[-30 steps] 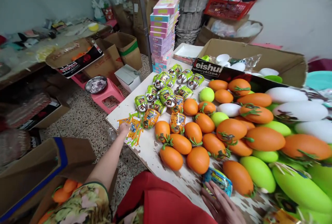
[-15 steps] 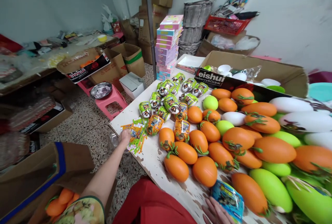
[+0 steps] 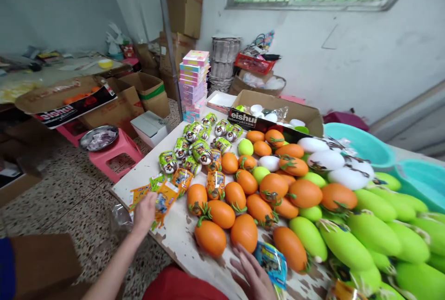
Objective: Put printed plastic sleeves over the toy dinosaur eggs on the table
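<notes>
My left hand [image 3: 146, 209] is closed on the edge of an orange printed wrapper [image 3: 166, 199], over a pile of flat orange and green wrappers [image 3: 138, 195] at the table's left edge. Low in the middle, my right hand [image 3: 253, 276] lies with fingers stretched out, near an orange egg [image 3: 244, 232] and beside a blue printed packet [image 3: 271, 261]. Between the hands sit more orange eggs with green ties [image 3: 210, 238]. Behind the wrapper pile stand several eggs in green printed wrappers [image 3: 200, 151] and a few in orange ones [image 3: 215, 184].
Lime green eggs [image 3: 373, 235] and white eggs [image 3: 326, 160] fill the right side. At the back are an open carton [image 3: 313, 117], stacked pink and purple boxes [image 3: 193, 89] and turquoise basins [image 3: 361, 140]. A pink stool [image 3: 116, 156] bearing a metal bowl [image 3: 99, 138] stands left.
The view has swung right, bringing the window and basins in. My left hand has raised an orange wrapper from the pile. My right hand has shifted left from the blue packet.
</notes>
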Demonstrator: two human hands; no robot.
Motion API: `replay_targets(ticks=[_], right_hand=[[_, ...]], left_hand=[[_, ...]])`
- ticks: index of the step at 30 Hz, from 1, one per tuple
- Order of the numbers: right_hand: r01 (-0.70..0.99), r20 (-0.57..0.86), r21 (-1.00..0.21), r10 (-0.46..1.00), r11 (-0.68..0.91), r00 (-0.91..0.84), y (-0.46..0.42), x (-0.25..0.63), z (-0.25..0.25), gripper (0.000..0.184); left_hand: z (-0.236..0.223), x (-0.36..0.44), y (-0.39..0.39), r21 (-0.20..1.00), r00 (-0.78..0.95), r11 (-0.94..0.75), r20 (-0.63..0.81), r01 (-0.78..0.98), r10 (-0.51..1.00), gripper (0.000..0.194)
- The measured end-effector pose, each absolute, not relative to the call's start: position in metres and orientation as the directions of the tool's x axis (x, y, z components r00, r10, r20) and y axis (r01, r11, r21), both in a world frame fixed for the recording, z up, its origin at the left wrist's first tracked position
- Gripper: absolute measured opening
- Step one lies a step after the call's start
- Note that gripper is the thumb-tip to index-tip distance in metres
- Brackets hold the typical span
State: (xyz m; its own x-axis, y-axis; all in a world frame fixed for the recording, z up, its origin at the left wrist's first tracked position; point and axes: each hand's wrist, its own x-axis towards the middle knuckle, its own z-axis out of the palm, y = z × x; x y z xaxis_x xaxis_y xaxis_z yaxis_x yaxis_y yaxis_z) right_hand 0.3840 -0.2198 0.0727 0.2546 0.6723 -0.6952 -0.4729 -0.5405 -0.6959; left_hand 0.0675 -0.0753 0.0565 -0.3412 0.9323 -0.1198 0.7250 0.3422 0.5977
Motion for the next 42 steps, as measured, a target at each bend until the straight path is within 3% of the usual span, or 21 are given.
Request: replay_targets(ticks=[3, 5, 7, 12, 21, 27, 35, 42], right_hand=[[-0.451, -0.611, -0.735, 0.783, -0.507, 0.115, -0.190, 0.357, 0.099, 0.063], [-0.453, -0.559, -0.747, 0.829, -0.487, 0.029, -0.173, 0.347, 0.107, 0.050], [-0.444, -0.533, -0.771, 0.844, -0.457, 0.057, -0.162, 0.345, 0.107, 0.038], [-0.435, -0.517, -0.804, 0.837, -0.405, 0.176, -0.158, 0.357, 0.093, 0.043], [-0.480, -0.595, -0.775, 0.730, -0.410, 0.337, -0.178, 0.365, 0.072, 0.046], [-0.469, -0.617, -0.765, 0.709, -0.441, 0.342, -0.188, 0.385, 0.068, 0.046], [-0.394, -0.573, -0.814, 0.701, -0.427, 0.424, -0.193, 0.398, 0.067, 0.041], [-0.300, -0.491, -0.871, 0.706, -0.388, 0.510, -0.198, 0.398, 0.058, 0.033]], left_hand=[[0.083, 0.139, -0.090, 0.746, -0.099, 0.156, -0.120, 0.647, 0.988, 0.023], [0.100, 0.180, -0.096, 0.822, 0.028, 0.075, -0.110, 0.564, 0.993, 0.023], [0.112, 0.207, -0.098, 0.857, 0.083, 0.073, -0.134, 0.510, 0.988, 0.024], [0.113, 0.226, -0.094, 0.929, 0.225, 0.182, -0.262, 0.321, 0.938, 0.024], [0.087, 0.232, -0.098, 0.890, 0.288, 0.123, -0.269, 0.439, 0.919, 0.031], [0.080, 0.240, -0.089, 0.923, 0.361, 0.315, -0.377, 0.220, 0.853, 0.031], [0.098, 0.253, -0.091, 0.843, 0.478, 0.537, -0.458, -0.034, 0.749, 0.034], [0.095, 0.254, -0.097, 0.939, 0.439, 0.339, -0.328, 0.055, 0.837, 0.031]])
